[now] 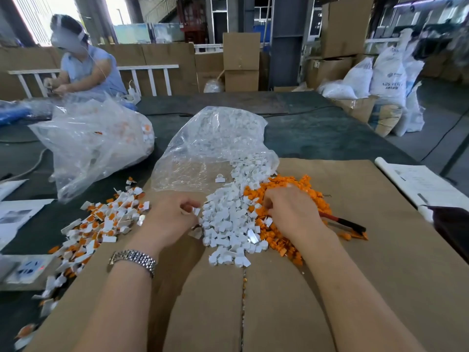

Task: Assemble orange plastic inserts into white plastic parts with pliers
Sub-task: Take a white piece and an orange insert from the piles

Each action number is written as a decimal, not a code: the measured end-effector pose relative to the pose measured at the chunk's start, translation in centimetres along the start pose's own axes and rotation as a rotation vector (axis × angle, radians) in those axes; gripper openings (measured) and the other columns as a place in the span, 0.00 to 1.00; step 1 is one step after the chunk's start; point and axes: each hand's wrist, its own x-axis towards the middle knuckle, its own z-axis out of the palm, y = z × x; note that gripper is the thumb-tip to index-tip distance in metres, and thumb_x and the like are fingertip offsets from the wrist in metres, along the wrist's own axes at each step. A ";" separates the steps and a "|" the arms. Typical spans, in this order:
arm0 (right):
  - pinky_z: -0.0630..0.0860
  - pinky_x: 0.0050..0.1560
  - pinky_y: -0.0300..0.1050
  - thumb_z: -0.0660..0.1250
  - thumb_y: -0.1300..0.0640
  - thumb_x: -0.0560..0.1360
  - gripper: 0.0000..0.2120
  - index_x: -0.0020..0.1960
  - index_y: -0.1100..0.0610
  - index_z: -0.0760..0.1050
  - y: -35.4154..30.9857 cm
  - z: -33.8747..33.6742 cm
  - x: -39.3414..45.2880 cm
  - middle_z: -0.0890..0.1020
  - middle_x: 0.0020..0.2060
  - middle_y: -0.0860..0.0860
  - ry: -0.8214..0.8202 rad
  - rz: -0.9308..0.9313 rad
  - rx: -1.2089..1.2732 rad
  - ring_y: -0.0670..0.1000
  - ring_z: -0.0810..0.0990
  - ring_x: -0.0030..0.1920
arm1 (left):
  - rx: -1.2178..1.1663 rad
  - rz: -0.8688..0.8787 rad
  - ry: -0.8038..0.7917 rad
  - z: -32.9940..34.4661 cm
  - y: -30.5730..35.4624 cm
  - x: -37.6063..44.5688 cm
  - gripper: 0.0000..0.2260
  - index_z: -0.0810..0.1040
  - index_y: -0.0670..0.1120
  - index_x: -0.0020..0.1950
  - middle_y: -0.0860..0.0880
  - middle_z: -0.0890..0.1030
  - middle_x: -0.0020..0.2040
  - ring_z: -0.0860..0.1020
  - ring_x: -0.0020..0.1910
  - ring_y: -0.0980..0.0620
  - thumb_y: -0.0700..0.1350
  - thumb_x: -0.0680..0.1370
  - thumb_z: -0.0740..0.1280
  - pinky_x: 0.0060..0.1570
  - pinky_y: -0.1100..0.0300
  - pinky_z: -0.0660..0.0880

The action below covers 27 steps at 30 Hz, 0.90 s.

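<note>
White part pinched in the left hand; right hand, fingers curled, picks among orange inserts; pliers wait for pressing.

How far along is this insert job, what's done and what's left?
Done: a heap of white parts fitted with orange inserts lies on the left. In hand: the left hand pinches a small white plastic part; the right hand rests on loose orange inserts. Left: the big white pile.
</note>
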 end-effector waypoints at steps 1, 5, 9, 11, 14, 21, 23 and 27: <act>0.76 0.52 0.50 0.62 0.65 0.80 0.10 0.55 0.53 0.79 0.0 0.3 -0.1 0.82 0.51 0.51 0.018 -0.006 0.005 0.53 0.74 0.58 | 0.044 -0.006 0.004 -0.1 -0.1 0.3 0.12 0.81 0.54 0.59 0.53 0.80 0.54 0.76 0.48 0.59 0.41 0.78 0.71 0.39 0.66 0.70; 0.74 0.58 0.50 0.59 0.58 0.82 0.10 0.60 0.53 0.77 0.2 1.2 0.1 0.78 0.56 0.51 0.081 -0.012 0.041 0.53 0.72 0.60 | 0.254 -0.016 0.042 0.1 -0.4 1.6 0.17 0.77 0.49 0.71 0.46 0.78 0.67 0.78 0.58 0.48 0.42 0.82 0.67 0.55 0.58 0.73; 0.75 0.56 0.46 0.58 0.57 0.84 0.11 0.61 0.55 0.77 0.0 1.6 0.2 0.74 0.57 0.53 0.131 -0.017 0.116 0.53 0.75 0.56 | 0.319 0.035 0.027 1.1 -0.7 2.5 0.12 0.84 0.49 0.63 0.44 0.82 0.61 0.80 0.58 0.46 0.41 0.84 0.64 0.57 0.55 0.76; 0.74 0.52 0.42 0.61 0.54 0.84 0.10 0.60 0.54 0.78 0.1 1.5 0.0 0.74 0.57 0.52 0.143 -0.019 0.190 0.51 0.76 0.53 | 0.281 0.022 0.070 1.4 -1.0 2.6 0.09 0.85 0.47 0.59 0.45 0.83 0.57 0.80 0.54 0.47 0.41 0.82 0.67 0.56 0.54 0.78; 0.75 0.49 0.42 0.64 0.55 0.82 0.07 0.56 0.55 0.79 0.3 1.1 -0.3 0.76 0.54 0.51 0.186 0.002 0.347 0.50 0.78 0.49 | 0.144 -0.004 0.141 1.3 -1.1 2.3 0.05 0.83 0.47 0.54 0.47 0.84 0.51 0.81 0.50 0.49 0.41 0.79 0.71 0.51 0.55 0.79; 0.83 0.37 0.41 0.68 0.59 0.80 0.05 0.53 0.50 0.74 -0.6 0.3 -0.8 0.86 0.45 0.49 0.207 0.146 1.103 0.42 0.86 0.39 | -0.844 0.030 -0.140 1.0 2.4 0.9 0.12 0.84 0.44 0.56 0.44 0.87 0.47 0.87 0.48 0.46 0.36 0.73 0.76 0.50 0.58 0.83; 0.83 0.47 0.39 0.68 0.60 0.80 0.08 0.59 0.52 0.77 -0.6 0.4 -0.6 0.84 0.50 0.49 0.183 0.104 1.239 0.42 0.86 0.45 | -0.998 0.046 -0.247 1.7 3.3 0.9 0.13 0.86 0.43 0.55 0.39 0.87 0.50 0.86 0.50 0.44 0.38 0.70 0.75 0.52 0.58 0.83; 0.78 0.47 0.31 0.76 0.59 0.74 0.09 0.53 0.51 0.84 -0.5 0.1 -0.7 0.87 0.47 0.46 0.142 0.062 1.379 0.43 0.86 0.48 | -1.140 0.067 -0.337 3.3 3.7 0.7 0.14 0.87 0.44 0.56 0.38 0.85 0.52 0.86 0.51 0.43 0.37 0.71 0.74 0.52 0.60 0.82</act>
